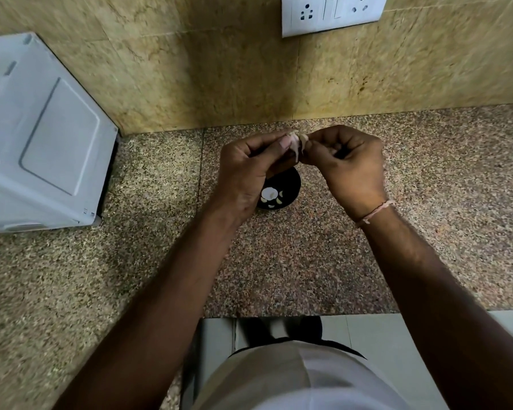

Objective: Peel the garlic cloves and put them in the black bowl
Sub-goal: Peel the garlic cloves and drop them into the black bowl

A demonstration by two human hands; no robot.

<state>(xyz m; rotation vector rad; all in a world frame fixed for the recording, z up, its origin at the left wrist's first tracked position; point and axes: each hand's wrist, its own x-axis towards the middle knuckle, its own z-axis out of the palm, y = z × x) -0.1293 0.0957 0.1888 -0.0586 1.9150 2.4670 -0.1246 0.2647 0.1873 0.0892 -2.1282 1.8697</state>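
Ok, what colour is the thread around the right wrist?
Pale pink, seen in the head view: the wrist thread sits just below the right hand.

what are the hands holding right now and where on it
Both hands pinch one garlic clove between fingertips above the black bowl: left hand on its left side, right hand on its right, papery skin hanging between.

I see a pale garlic clove [297,142] with loose skin above the black bowl [290,184], which holds several peeled cloves [271,195].
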